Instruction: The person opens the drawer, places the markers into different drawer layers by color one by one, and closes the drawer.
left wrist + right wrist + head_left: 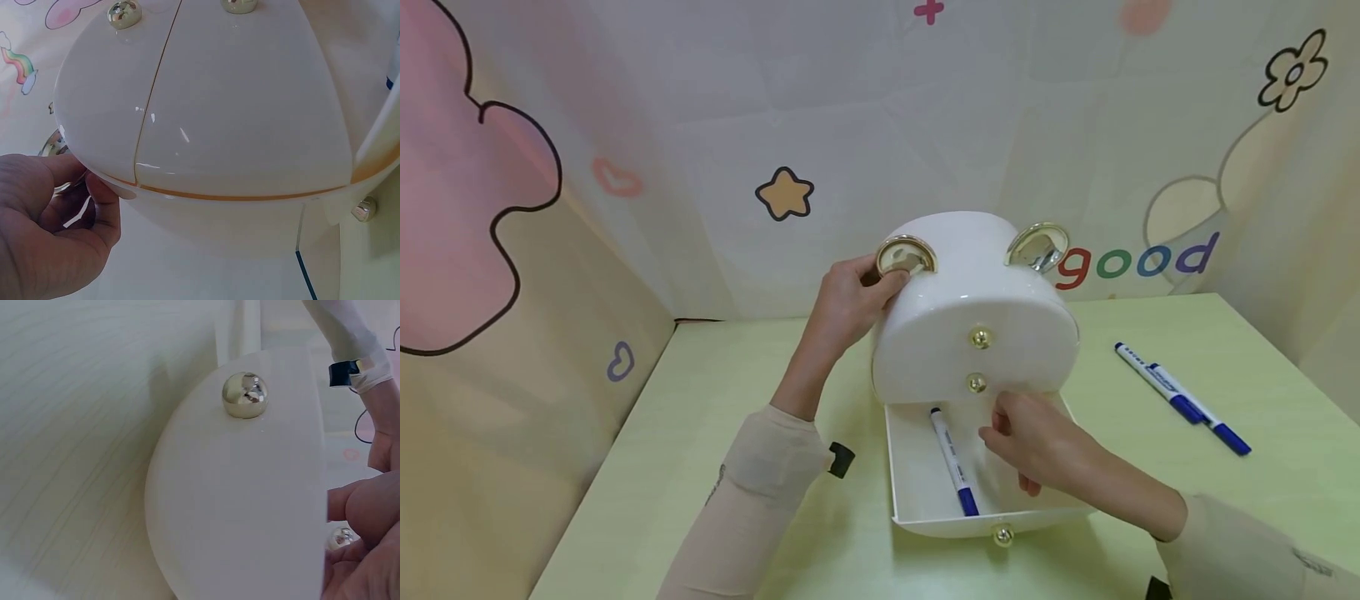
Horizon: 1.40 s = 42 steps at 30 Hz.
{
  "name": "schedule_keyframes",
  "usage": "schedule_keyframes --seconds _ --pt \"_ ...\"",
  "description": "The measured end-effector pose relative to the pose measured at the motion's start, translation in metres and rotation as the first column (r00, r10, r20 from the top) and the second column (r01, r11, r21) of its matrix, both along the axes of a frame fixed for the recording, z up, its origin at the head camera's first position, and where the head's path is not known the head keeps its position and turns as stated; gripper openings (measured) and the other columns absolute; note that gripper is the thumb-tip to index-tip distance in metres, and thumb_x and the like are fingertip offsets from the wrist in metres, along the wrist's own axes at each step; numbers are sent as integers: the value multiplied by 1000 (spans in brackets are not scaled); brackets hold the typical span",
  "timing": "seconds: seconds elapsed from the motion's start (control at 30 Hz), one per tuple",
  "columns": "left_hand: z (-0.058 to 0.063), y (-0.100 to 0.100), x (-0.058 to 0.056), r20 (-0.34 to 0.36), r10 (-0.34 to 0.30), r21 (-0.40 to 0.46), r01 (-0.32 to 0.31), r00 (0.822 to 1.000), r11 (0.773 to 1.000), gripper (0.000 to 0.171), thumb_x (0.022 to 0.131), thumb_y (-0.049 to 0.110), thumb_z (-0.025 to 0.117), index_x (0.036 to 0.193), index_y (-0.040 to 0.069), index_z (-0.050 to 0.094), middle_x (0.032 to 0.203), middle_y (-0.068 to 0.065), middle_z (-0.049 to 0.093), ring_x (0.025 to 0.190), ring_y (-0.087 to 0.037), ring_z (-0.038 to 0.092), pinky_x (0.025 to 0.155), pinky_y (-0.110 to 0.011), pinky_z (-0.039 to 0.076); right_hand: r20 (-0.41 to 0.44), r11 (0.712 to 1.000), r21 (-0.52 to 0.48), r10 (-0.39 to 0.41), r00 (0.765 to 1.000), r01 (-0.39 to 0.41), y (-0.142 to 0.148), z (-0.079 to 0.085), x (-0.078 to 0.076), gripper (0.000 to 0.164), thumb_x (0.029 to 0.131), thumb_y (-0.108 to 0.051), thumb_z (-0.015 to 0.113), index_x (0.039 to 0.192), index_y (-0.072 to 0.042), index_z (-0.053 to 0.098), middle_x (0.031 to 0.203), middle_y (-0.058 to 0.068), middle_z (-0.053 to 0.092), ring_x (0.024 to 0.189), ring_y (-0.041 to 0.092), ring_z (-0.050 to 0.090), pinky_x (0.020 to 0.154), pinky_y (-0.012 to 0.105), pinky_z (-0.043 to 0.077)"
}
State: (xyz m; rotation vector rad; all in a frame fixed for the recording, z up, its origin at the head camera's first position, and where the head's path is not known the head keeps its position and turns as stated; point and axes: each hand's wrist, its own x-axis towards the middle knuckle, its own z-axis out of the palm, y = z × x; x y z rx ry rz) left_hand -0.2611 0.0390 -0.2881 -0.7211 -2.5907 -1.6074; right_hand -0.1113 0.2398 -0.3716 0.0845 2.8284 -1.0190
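Observation:
A white rounded storage box [977, 358] with gold-rimmed ears and gold knobs stands on the table, its lowest drawer [917, 475] pulled out. My left hand [850, 304] grips the box's left ear [907, 253], thumb in front and fingers behind. In the left wrist view, the left hand [62, 225] is at the box's edge. Inside the drawer lies a white marker [951, 458] with a blue cap. My right hand [1037, 437] is over the drawer's right part, fingers bent, with no object visible in it. In the right wrist view, the drawer front [244, 487] partly hides its fingers [381, 506].
Two more blue-capped markers [1180, 396] lie side by side on the pale green table [1150, 533], right of the box. A printed cloth backdrop [715, 167] rises behind the table. The drawer's knob [1003, 535] sticks out toward the front.

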Motion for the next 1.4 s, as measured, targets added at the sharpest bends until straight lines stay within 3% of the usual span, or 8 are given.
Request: schedule_keyframes --seconds 0.27,0.5,0.67,1.0,1.23,1.4 --pt "-1 0 0 2 11 0 -11 1000 1000 18 100 23 70 99 5 71 81 -4 57 79 -17 53 65 -26 42 -27 997 24 71 997 -70 13 6 12 13 96 -12 73 90 -8 63 76 4 57 58 16 55 51 29 48" --pt "0 1 0 -10 9 2 -9 1000 1000 18 99 22 70 96 5 70 79 -3 56 78 -17 52 64 -26 42 -22 996 19 88 996 -88 21 3 15 7 96 -10 72 94 -6 66 79 1 61 61 15 56 55 29 49" --pt "0 1 1 0 13 2 -13 1000 1000 17 99 22 70 98 5 71 79 -4 57 78 -17 53 65 -26 42 -19 997 23 73 997 -72 28 4 16 7 97 -12 72 98 -6 68 86 1 65 67 16 58 60 30 52" --pt "-1 1 0 3 15 3 -15 1000 1000 17 99 21 70 102 4 72 82 -5 58 80 -17 54 65 -25 43 -132 999 37 14 991 -9 63 22 27 14 101 -15 69 106 -2 70 94 4 72 73 15 66 65 33 57" --pt "-1 1 -1 11 14 1 -14 1000 1000 18 99 21 71 104 4 72 83 -5 59 81 -18 54 66 -25 44 -228 995 95 -14 973 36 97 30 37 16 101 -21 68 104 -5 73 93 0 73 77 15 65 62 30 52" --pt "0 1 -1 10 11 3 -11 1000 1000 18 99 21 70 104 4 72 83 -5 59 81 -18 55 66 -25 44 -242 989 123 -50 969 82 123 35 42 21 103 -25 66 107 -5 72 97 3 74 87 22 67 67 29 51"
